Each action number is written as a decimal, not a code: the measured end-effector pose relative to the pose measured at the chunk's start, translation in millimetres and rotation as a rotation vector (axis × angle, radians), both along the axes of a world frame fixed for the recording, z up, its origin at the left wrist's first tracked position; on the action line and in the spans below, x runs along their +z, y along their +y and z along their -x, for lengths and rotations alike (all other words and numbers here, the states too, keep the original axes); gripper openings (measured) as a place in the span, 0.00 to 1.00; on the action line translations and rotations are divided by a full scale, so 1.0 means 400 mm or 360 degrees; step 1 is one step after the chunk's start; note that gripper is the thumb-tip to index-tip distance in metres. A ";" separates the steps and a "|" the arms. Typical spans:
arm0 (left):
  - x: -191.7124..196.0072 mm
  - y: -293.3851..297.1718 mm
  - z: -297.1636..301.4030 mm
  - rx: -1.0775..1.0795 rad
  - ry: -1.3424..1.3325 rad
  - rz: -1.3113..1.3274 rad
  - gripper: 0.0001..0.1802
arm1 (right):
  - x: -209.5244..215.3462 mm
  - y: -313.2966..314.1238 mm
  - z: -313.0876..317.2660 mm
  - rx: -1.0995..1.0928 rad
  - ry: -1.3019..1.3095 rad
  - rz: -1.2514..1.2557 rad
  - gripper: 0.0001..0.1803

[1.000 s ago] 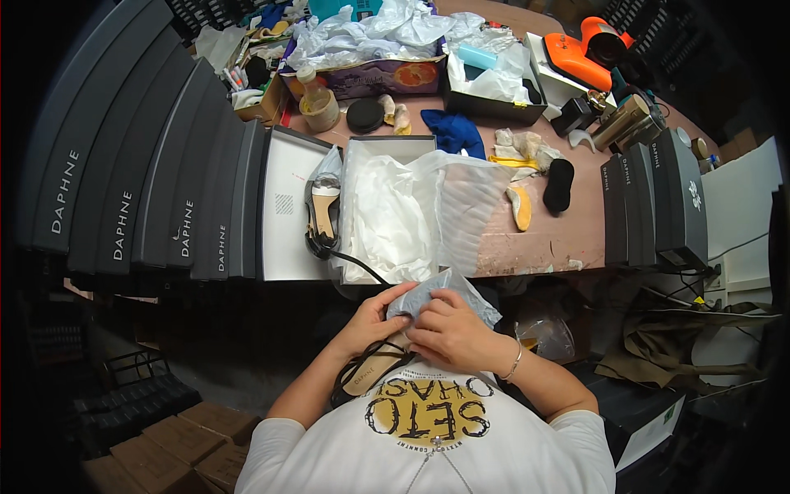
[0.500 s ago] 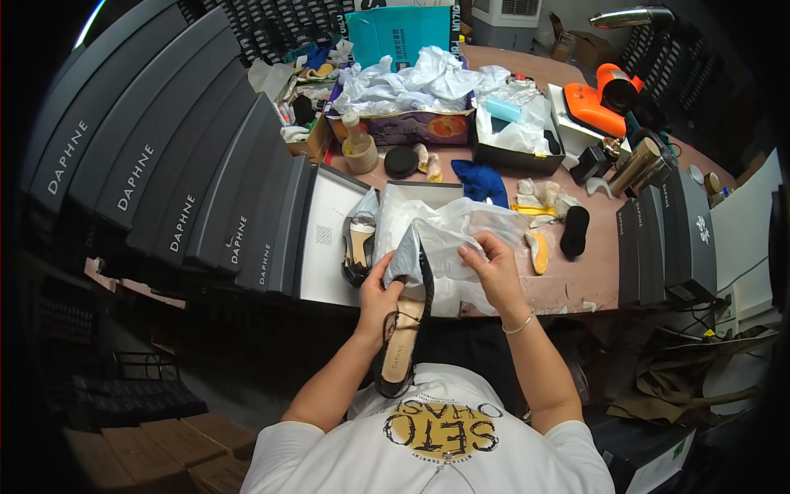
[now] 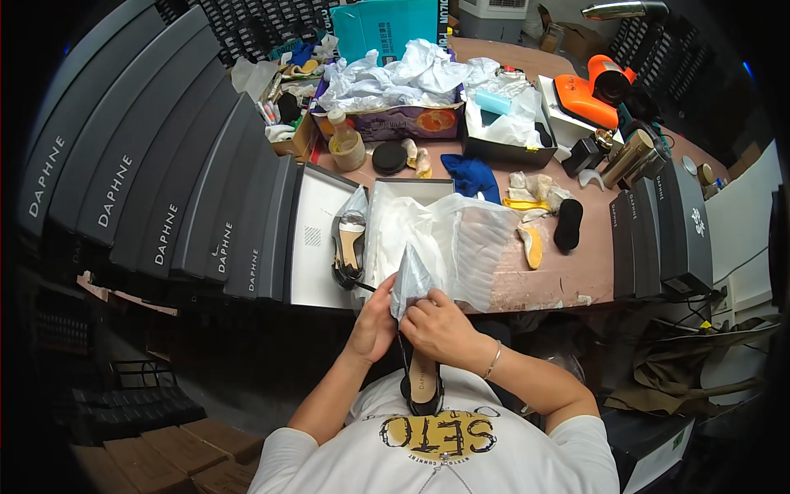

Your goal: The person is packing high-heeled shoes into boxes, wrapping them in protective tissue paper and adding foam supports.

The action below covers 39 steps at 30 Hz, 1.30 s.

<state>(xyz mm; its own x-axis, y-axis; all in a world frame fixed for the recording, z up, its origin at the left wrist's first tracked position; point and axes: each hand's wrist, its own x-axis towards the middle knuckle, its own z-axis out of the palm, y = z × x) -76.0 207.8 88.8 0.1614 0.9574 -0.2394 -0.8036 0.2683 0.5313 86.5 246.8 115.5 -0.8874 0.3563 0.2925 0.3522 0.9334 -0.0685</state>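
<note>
A black strappy shoe [image 3: 423, 380] with a beige insole points away from me, heel close to my shirt. A pale grey wrap [image 3: 413, 278] covers its pointed toe. My left hand [image 3: 374, 327] is closed around the left side of the wrapped toe. Bent over the shoe's middle, my right hand [image 3: 440, 329] has its fingers pressed together at the wrap's near edge; its fingertips are partly hidden. A matching shoe [image 3: 350, 243], its toe also wrapped, lies in the shallow box part [image 3: 322, 284]. Beside it, white tissue paper [image 3: 477, 247] lines an open shoebox and spreads over its right side.
Dark shoeboxes [image 3: 189, 222] stand in a row at left, more shoeboxes [image 3: 679, 239] at right. Behind are a carton [image 3: 403, 122] of crumpled paper, a bottle [image 3: 346, 148], a blue cloth [image 3: 471, 176], a black oval pad [image 3: 569, 226] and an orange tool [image 3: 586, 100].
My right hand has let go of the tissue sheet and moved left and nearer onto the shoe. The sheet now lies flat over the box. The shoe has turned more upright in view.
</note>
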 end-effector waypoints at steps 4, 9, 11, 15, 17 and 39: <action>-0.020 -0.030 0.047 0.0268 0.0910 -0.0044 0.39 | 0.026 -0.023 0.041 0.0213 0.0166 0.0312 0.10; -0.014 -0.065 0.091 0.0753 0.1000 0.0047 0.35 | 0.086 0.109 -0.040 -0.0358 0.0888 0.1261 0.18; -0.011 -0.056 0.083 0.0868 0.1047 0.0039 0.35 | 0.048 0.213 -0.081 -0.0569 0.0769 0.0992 0.13; 0.000 -0.004 0.048 0.0896 0.1077 -0.0068 0.32 | 0.057 0.412 -0.096 -0.0798 0.0916 0.0792 0.11; 0.021 0.028 0.028 0.0780 0.1171 -0.0178 0.32 | 0.008 0.557 -0.108 -0.0902 0.1106 0.0898 0.12; 0.003 0.151 -0.025 0.0302 0.1610 -0.0105 0.32 | -0.282 0.530 -0.281 -0.1271 0.0040 0.0570 0.19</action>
<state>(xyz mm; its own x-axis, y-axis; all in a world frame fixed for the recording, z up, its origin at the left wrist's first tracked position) -66.1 268.0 90.2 -0.2415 0.9623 -0.1250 0.0014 0.1292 0.9916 199.0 458.7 2.6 -0.3280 0.9428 0.0601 0.8859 0.3291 -0.3268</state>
